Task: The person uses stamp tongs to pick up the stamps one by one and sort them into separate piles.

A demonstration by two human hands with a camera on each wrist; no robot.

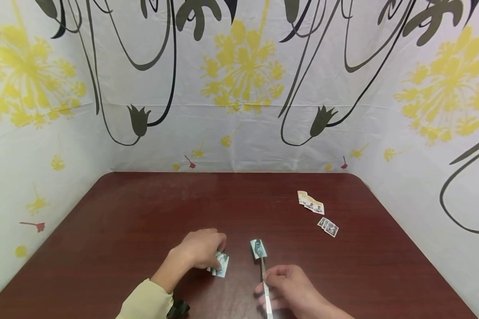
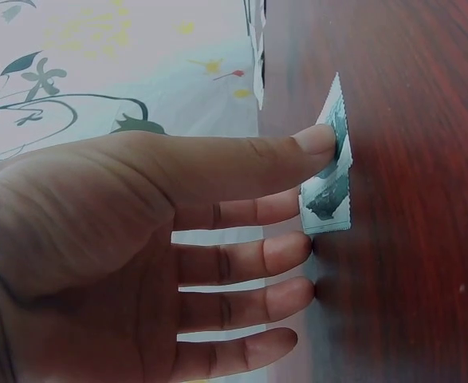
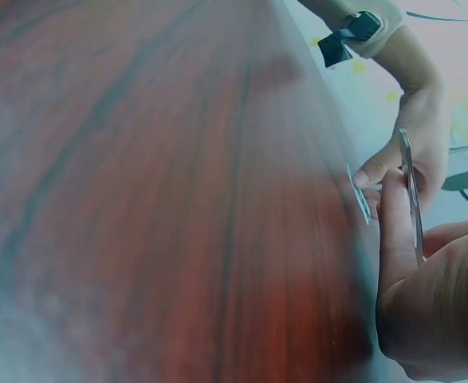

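In the head view, my left hand [image 1: 203, 249] is low over the table, left of the middle. It pinches a few overlapping teal-and-white postage stamps [image 1: 223, 266], the thumb [image 2: 317, 142] across their printed face and the index fingertip hidden behind them. The other fingers are spread, their tips near the tabletop. My right hand [image 1: 288, 285] grips a pair of silver tweezers [image 1: 265, 288] between thumb and fingers. At the tweezers' far tip is a single teal stamp [image 1: 258, 248], a little right of the left hand's stamps.
On the dark red-brown table [image 1: 163, 199], a fanned group of yellow-and-white stamps [image 1: 311, 203] lies at the back right. Closer in is a group of grey stamps [image 1: 328, 227]. Patterned white cloth [image 1: 239, 146] encloses the back and sides. A black device [image 1: 178, 309] is strapped at the left wrist.
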